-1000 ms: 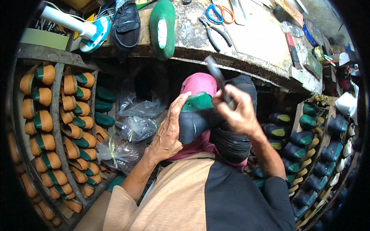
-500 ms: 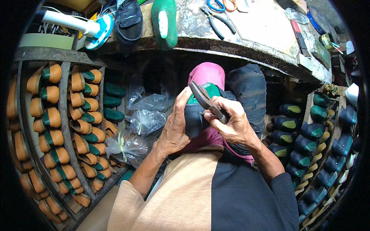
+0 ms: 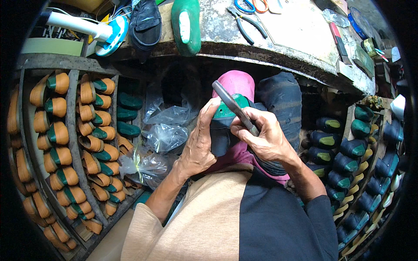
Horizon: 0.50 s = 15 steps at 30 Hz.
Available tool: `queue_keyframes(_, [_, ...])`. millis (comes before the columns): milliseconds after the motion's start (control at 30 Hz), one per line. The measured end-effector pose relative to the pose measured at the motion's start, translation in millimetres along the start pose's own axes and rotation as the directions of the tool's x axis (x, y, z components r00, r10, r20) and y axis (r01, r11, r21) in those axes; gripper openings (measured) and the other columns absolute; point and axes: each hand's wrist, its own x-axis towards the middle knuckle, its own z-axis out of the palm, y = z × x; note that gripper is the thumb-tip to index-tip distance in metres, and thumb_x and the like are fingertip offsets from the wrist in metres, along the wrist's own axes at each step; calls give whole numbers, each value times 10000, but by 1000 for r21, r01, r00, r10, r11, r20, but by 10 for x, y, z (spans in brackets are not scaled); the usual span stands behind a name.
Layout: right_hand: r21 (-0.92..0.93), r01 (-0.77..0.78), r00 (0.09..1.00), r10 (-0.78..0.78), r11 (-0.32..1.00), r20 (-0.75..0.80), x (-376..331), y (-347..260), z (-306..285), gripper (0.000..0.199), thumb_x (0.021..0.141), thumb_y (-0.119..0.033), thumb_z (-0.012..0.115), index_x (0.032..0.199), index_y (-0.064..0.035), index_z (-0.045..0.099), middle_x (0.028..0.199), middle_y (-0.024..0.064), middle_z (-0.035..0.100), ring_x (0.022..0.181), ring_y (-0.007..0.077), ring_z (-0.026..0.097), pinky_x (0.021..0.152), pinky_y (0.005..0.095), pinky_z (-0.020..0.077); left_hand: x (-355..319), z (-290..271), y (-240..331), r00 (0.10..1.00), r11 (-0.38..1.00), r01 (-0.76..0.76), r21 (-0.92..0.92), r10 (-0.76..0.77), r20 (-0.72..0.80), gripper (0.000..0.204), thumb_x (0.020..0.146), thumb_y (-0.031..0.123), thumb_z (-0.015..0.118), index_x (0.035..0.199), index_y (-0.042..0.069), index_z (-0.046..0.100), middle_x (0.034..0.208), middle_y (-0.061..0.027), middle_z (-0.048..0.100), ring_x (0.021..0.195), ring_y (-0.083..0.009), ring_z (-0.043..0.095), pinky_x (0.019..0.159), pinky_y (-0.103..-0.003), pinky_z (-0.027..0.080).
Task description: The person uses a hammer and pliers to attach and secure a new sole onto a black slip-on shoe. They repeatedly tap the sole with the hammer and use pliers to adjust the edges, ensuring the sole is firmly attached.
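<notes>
Between my hands, over my knees, sits a shoe last [image 3: 225, 110] with a green surface and a dark shoe upper [image 3: 220, 138] around it. My left hand [image 3: 197, 130] is wrapped around its left side, fingers up along the green part. My right hand [image 3: 263, 132] closes on a grey metal hand tool [image 3: 230, 101], a long bar with a ridged end near my thumb. The bar slants up and left across the last; whether it touches is unclear. My right thumb lies close to the dark upper, and the palm side of both hands is hidden.
A workbench [image 3: 300, 32] ahead holds pliers [image 3: 247, 25], a green last [image 3: 186, 28] and a black sandal [image 3: 146, 26]. Racks of orange shoes [image 3: 61, 132] stand left, with plastic bags [image 3: 164, 138] beside them. Dark shoes on green lasts [image 3: 342, 167] fill racks at right.
The metal tool has turned in my right hand, and its far end has risen up and left. My right hand has shifted slightly. My left hand keeps its hold on the last.
</notes>
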Motion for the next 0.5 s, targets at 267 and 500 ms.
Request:
queue_keyframes(267, [63, -204, 975, 198, 977, 100, 74, -149, -133, 145, 1069, -146, 826, 1050, -23, 752, 832, -55, 643, 759, 36, 526, 688, 258, 446, 55, 56, 18, 998, 998, -63, 7, 63, -21, 1199, 685, -100, 742, 1784, 121, 319, 1801, -256, 361, 1664, -496, 402, 1366, -577, 370])
queue_keyframes(500, [-34, -263, 964, 264, 964, 26, 142, -179, -40, 185, 1091, -191, 825, 1069, -33, 731, 810, -35, 619, 724, 50, 534, 648, 256, 435, 28, 126, -89, 996, 997, -78, 23, 80, -50, 1017, 751, -87, 820, 1650, 111, 386, 1773, -300, 367, 1623, -511, 455, 1335, -584, 407])
